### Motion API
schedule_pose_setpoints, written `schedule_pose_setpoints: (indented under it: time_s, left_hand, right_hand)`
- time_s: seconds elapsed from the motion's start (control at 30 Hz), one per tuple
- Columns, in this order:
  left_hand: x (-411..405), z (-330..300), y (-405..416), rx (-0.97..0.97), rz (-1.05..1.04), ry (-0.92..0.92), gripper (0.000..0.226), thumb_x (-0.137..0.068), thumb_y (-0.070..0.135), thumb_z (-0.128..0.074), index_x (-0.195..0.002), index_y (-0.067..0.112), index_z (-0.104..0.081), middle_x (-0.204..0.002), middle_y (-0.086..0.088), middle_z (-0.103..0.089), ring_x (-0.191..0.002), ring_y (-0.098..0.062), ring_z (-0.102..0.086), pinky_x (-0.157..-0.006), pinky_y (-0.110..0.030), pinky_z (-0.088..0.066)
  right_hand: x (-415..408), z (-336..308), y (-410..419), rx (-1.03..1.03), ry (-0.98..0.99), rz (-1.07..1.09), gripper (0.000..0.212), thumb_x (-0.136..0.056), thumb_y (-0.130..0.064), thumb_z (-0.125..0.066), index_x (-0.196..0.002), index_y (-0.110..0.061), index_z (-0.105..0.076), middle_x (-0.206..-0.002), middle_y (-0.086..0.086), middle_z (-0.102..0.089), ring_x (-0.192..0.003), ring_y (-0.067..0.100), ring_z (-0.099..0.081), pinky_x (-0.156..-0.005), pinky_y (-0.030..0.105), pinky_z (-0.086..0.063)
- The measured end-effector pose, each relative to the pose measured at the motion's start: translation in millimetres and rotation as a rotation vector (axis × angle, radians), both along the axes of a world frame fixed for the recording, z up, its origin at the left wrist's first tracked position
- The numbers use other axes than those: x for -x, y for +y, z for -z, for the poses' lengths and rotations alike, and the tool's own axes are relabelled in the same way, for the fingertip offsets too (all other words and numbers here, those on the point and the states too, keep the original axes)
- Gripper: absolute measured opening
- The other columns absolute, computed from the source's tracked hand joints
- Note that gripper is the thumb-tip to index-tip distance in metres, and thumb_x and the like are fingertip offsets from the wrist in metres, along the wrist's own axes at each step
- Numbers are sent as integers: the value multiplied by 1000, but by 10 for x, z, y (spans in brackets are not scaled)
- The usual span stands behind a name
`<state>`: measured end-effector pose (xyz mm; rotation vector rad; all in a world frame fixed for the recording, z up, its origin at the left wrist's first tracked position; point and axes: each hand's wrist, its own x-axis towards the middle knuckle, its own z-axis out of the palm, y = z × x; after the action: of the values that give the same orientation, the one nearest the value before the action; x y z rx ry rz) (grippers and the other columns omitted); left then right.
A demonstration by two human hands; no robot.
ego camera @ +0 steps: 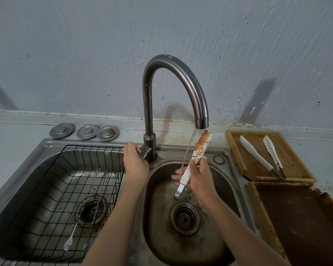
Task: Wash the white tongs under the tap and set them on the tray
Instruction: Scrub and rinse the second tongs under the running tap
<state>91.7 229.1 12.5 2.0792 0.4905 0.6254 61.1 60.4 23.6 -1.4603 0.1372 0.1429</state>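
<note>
A: Nearest the camera, rt side?
B: A dark, stained tray (pixel 304 219) w/ wooden rim is seen; nothing is held in it.

A: The sink?
B: Two basins. In the rt basin (pixel 161 237) only a round drain strainer (pixel 185 219) is found at the bottom. In the left basin (pixel 27 179) a black wire basket (pixel 52 189) is set, w/ two long thin metal utensils (pixel 85 214) laid in it over the drain.

A: Hands?
B: The right hand (pixel 199 178) is closed around the white tongs (pixel 192 164) approx. mid-length, above the rt basin. The tongs are held tilted: metal end down, soiled brown-crusted tips up, just beside the water stream (pixel 188 148), right under the spout. The left hand (pixel 135 164) is placed on the tap lever (pixel 145 151), fingers wrapped on it.

A: Farther back?
B: A wooden tray (pixel 236 150) is set behind the dark one, rt of the sink; two more white tongs (pixel 256 156) are laid in it, side by side. The curved steel tap (pixel 148 112) is mounted between the basins. Three round metal sink plugs (pixel 87 131) are lined up on the ledge by the wall (pixel 85 54), behind the left basin.
</note>
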Motion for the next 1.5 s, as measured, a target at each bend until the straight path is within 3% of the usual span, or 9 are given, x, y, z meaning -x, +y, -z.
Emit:
schedule_pose_setpoints:
  time_s: [0.27,0.37,0.43,0.6,0.73,0.87,1.07,1.4,1.5]
  left_hand:
    - [57,-76,-17,54,54,-6,21,-83,-11,-48,-91,8,-47,-108,-16,-53,-94,-24,-52,-73,-22,-36]
    - [275,-152,-160,83,75,-48,42,-89,4,-54,-127,10,-39,-147,-21,-19,-128,-16,-28,-98,-21,-28]
    - [483,-148,-312,40,62,-99,45,-89,15,-56,-130,14,-38,-147,-17,-15,-131,-19,-20,-99,-27,-25]
    - [753,-13,-632,102,418,134,11,-92,22,-52,-103,22,-51,-100,6,-55,-99,-11,-54,-75,-9,-37]
    - [704,-11,-621,145,411,213,12,-88,16,-60,-93,20,-50,-75,17,-54,-70,4,-53,-58,0,-38]
    - [664,-73,-586,210,449,259,24,-82,11,-67,-89,23,-48,-73,10,-59,-66,0,-56,-56,-4,-41]
    - [688,-115,-581,286,419,333,25,-82,2,-63,-75,21,-47,-75,-6,-65,-67,-17,-60,-62,-27,-49]
    - [729,-93,-556,182,389,336,24,-82,6,-62,-73,23,-47,-78,-8,-71,-65,-15,-60,-49,-12,-39]
    - [726,-74,-537,202,396,324,23,-83,5,-62,-72,21,-48,-72,-5,-70,-56,-9,-58,-46,-13,-37]
  right_hand:
    - [8,-24,-8,-47,-20,-5,14,-100,-21,-33,-95,-30,-43,-79,13,-71,-70,27,-73,-51,28,-57]
    - [1,-10,3,-66,-10,-18,12,-100,-19,-34,-97,-27,-43,-87,15,-71,-77,25,-73,-57,30,-59]
    - [-21,1,12,-112,0,-24,14,-100,-17,-34,-98,-27,-44,-90,15,-71,-82,26,-73,-65,34,-60]
    - [-59,-5,71,-179,31,-14,14,-100,-17,-34,-112,-12,-40,-97,19,-70,-90,29,-71,-82,43,-57]
    - [43,-8,72,-360,75,-14,15,-101,-16,-31,-106,-20,-44,-99,18,-70,-94,26,-70,-83,40,-56]
    - [85,-3,-16,-509,99,-33,20,-97,-5,-39,-116,-11,-44,-109,24,-65,-102,29,-66,-85,40,-53]
    - [93,25,9,-262,57,-50,20,-97,-8,-43,-114,-2,-51,-100,22,-69,-94,30,-70,-82,46,-55]
    - [119,-29,20,-323,159,-74,24,-98,-12,-41,-106,6,-55,-102,25,-69,-92,32,-70,-65,33,-59]
    - [148,-33,-4,-221,120,-182,21,-90,5,-50,-111,1,-53,-106,19,-69,-98,25,-69,-78,35,-58]
